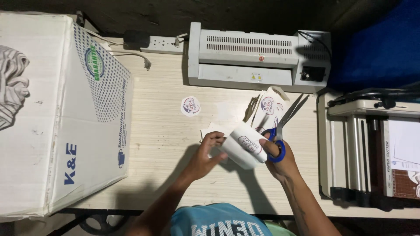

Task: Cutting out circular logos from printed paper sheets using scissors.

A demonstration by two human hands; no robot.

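Observation:
My right hand [276, 158] grips blue-handled scissors [285, 124], blades open and pointing up and to the right. My left hand [205, 155] pinches the left edge of a curled white sheet [242, 150] printed with round stickers. The sheet bends between both hands, and the scissor blades run along its right side, where a strip with another round sticker [267, 106] stands up. One cut-out round sticker [190, 106] lies alone on the pale wooden table [162, 144], up and left of my hands.
A white laminating machine [245, 57] sits at the table's back, a power strip [159, 43] to its left. A large white cardboard box [65, 109] fills the left side. A paper cutter [372, 148] stands at the right. Paper scraps [210, 129] lie near my left hand.

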